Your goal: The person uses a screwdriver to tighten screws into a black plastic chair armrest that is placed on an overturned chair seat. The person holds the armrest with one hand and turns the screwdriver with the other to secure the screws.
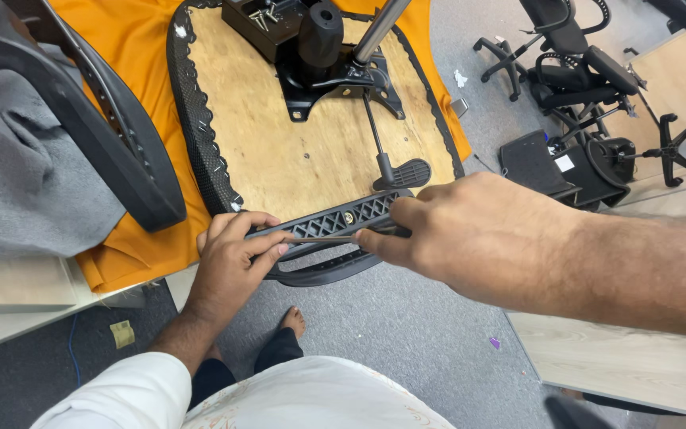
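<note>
There is a single view, taken from the person's head and looking steeply down and a little forward. It sits close over the work: the right hand [470,234] reaches in from the right edge and fills much of the middle, while the left hand [232,258] comes up from the bottom left. Just beyond both hands lies an upturned chair seat [279,151], its plywood underside facing the lens, on an orange cloth [132,48]. Below the hands the grey floor [406,326] and a bare foot [293,320] show. Farther beyond the right hand, the top right corner takes in chair parts [589,87] on the floor.
</note>
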